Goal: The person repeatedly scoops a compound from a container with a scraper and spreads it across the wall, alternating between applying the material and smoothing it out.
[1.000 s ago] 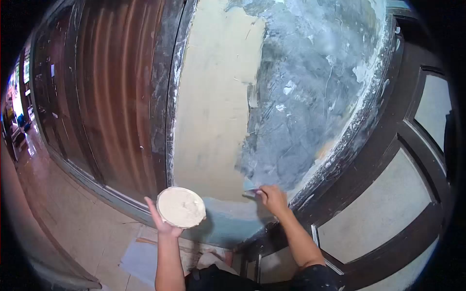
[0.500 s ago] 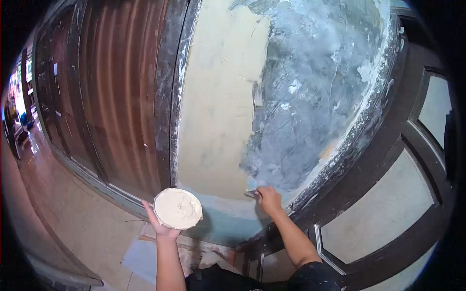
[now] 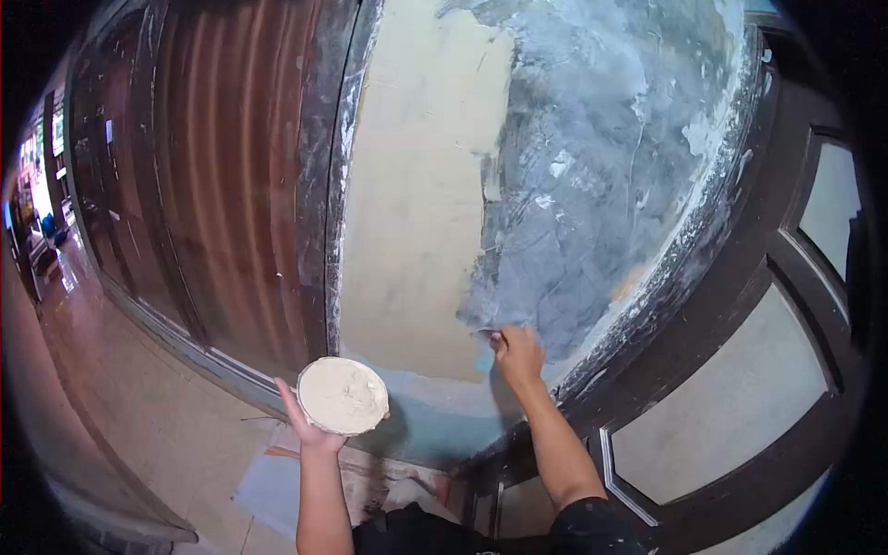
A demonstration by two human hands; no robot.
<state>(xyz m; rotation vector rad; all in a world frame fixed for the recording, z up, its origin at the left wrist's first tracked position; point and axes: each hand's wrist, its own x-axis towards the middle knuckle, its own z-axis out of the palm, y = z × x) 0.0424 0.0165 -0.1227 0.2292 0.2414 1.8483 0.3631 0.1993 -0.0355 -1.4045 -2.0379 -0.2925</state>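
Observation:
My left hand [image 3: 310, 427] holds a round container of cream-coloured paste [image 3: 342, 396] from its left side and below, with the opening facing up toward the camera. My right hand [image 3: 518, 355] pinches a small, thin tool [image 3: 487, 331] against the wall, at the lower right edge of a smooth cream-coated strip [image 3: 407, 231]. To the right of that strip, the wall is rough, mottled grey-blue plaster [image 3: 583, 213]. Below the coated strip runs a pale blue-green band [image 3: 444, 430]. Most of the tool is hidden by my fingers.
A brown panelled door with glass [image 3: 231, 185] stands left of the wall, beyond a dark frame [image 3: 319, 185]. Dark wooden framing with pale panels [image 3: 721, 398] is at the right. A pale sheet [image 3: 268, 490] lies on the tiled floor [image 3: 166, 388].
My right hand has moved up along the wall with the tool, by a short distance. The container in my left hand has shifted very slightly right.

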